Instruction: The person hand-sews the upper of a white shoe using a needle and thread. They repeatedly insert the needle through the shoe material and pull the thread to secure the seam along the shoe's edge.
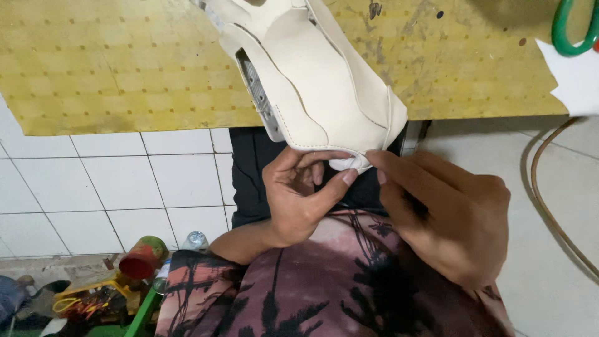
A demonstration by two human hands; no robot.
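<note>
Right now, pinching at the near edge of a cream shoe upper (312,81) that lies half on a yellow mat (112,68) and juts over the table edge toward the lap. Left hand (299,193) curled under that edge, thumb and fingers closed together on a small folded tab (350,163) of the cream material; right hand (449,218) meeting it from the other side, fingertips (374,161) pressed to the same tab, so both hands clamped on one spot, just touching each other. Seems to be a folding or smoothing of the edge — hard to tell which, since the fold itself sits mostly hidden between the fingers. To do it well: keep the grip close to the stitched seam, work in short nips rather than one long pull, hold the fold flat so no crease wanders up into the panel. Worth steadying the upper too, as much of it hangs past the mat with only the far part resting — too hard a tug could probably slide it off toward the lap. Grey mesh lining showing through a slot on the left side, well clear of the fingers. Green scissor handle (571,28) at the far right corner, well apart. Red can (143,257) down on the floor by the tiles (112,187), beside a bottle cap end (196,240).
</note>
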